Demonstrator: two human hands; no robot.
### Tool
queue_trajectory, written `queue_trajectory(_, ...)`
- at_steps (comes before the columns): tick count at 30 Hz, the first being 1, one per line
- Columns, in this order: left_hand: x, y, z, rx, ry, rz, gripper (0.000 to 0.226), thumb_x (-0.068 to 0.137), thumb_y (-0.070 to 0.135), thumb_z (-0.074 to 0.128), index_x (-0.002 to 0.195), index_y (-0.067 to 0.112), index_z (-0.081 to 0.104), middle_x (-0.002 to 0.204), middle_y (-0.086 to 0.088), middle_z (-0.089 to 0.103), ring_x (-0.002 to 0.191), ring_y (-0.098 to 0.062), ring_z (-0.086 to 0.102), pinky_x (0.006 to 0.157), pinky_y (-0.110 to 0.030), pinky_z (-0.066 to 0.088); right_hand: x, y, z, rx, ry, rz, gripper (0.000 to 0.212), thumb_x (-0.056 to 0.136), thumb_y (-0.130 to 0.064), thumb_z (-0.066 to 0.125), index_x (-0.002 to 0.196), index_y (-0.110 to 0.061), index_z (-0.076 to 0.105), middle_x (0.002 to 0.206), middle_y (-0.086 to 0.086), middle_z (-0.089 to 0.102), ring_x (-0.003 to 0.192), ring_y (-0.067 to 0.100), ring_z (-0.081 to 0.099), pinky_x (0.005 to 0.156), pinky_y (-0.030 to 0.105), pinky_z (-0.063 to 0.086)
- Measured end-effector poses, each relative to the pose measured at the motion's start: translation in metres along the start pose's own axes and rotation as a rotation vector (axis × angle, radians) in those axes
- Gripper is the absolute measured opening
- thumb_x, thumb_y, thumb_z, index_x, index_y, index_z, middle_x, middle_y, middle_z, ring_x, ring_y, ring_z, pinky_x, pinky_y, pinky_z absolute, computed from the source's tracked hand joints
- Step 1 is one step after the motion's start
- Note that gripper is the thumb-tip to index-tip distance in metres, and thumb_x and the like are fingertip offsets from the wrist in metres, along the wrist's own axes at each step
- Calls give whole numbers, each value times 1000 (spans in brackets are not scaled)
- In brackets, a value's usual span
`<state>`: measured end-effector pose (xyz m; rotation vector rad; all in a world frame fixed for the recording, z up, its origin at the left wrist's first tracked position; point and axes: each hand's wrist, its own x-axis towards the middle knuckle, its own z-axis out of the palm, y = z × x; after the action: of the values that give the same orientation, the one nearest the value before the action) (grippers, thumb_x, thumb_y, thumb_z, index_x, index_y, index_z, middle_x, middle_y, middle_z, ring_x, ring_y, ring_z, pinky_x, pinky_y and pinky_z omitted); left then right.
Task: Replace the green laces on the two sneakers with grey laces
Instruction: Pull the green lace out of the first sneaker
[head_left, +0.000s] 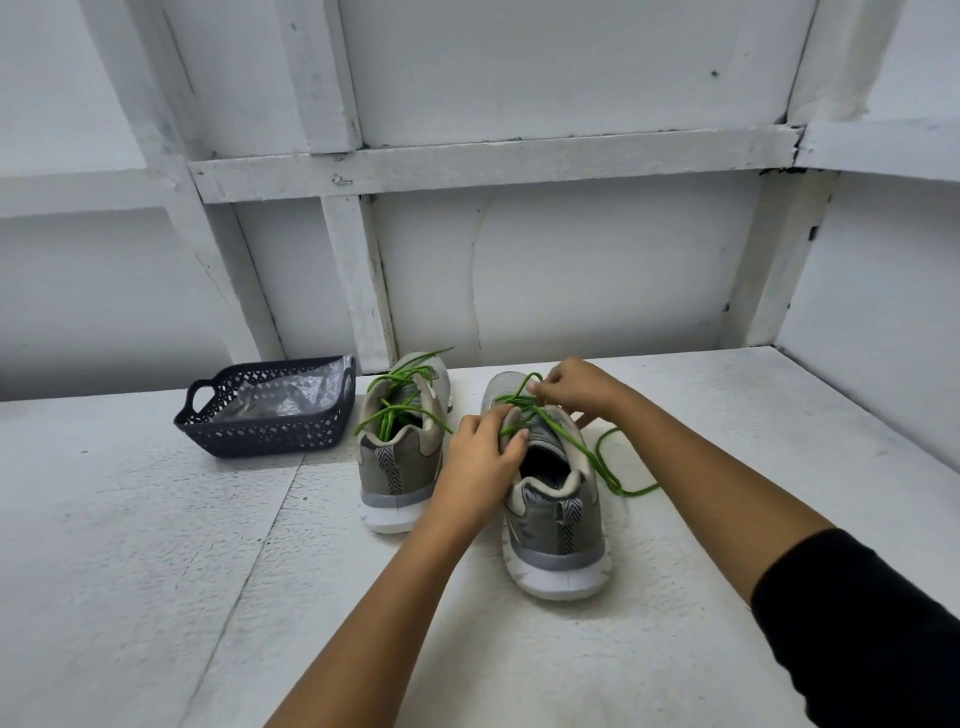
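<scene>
Green cord lace (514, 399) in right grip (571, 387); left grip (480, 457) around padded collar of grey sneaker (556, 530)

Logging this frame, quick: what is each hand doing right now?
Left hand: grips the nearer sneaker at its opening.
Right hand: pinches its green lace.

Rough white-painted table (156, 519), perforated plastic basket (270, 434), mesh-cloth sneakers (558, 525)
</scene>
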<state>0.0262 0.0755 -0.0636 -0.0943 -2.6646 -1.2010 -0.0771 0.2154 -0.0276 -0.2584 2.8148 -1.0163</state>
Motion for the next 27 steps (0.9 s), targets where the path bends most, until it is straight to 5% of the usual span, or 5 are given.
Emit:
queue_trajectory(4, -1, -1, 0, 23, 9, -5, 40, 95, 33, 50, 133, 24, 49, 128, -8, 49, 124, -22, 42, 102, -28, 32, -1, 2, -10, 80, -82, -18, 28, 94, -18, 55, 67, -12, 53, 66, 2, 54, 63, 11, 54, 56, 25, 49)
queue_trajectory(11, -2, -6, -1, 58, 26, -24, 41, 95, 39, 47, 134, 27, 46, 128, -5, 50, 125, -21, 41, 100, -34, 37, 4, 2, -5, 807, -65, 97, 25, 99, -19, 45, 76, -13, 51, 70, 2, 47, 61, 11, 49, 59, 25, 41)
queue_trajectory(19, -3, 2, 1, 136, 50, -48, 42, 95, 39, 45, 135, 24, 44, 131, -7, 50, 124, -27, 39, 102, -37, 35, -6, 8, -2, 34, 12, -39, 28, 91, -14, 60, 66, -4, 53, 56, 4, 49, 48, 10, 48, 41, 13, 39)
queue_trajectory(24, -7, 7, 0, 238, 71, -62, 46, 96, 41, 43, 139, 25, 38, 137, -5, 45, 126, -29, 35, 101, -40, 36, 1, -5, -17, 429, 181, 28, 28, 102, -16, 34, 76, -8, 41, 72, 15, 58, 56, 25, 61, 58, 38, 56)
queue_trajectory(27, -6, 7, 0, 240, 61, -76, 43, 97, 41, 42, 137, 25, 40, 137, -5, 44, 126, -29, 34, 101, -39, 35, -1, 0, -20, 391, 99, 48, 28, 100, -28, 42, 89, -4, 51, 81, 15, 57, 59, 23, 61, 57, 35, 54)
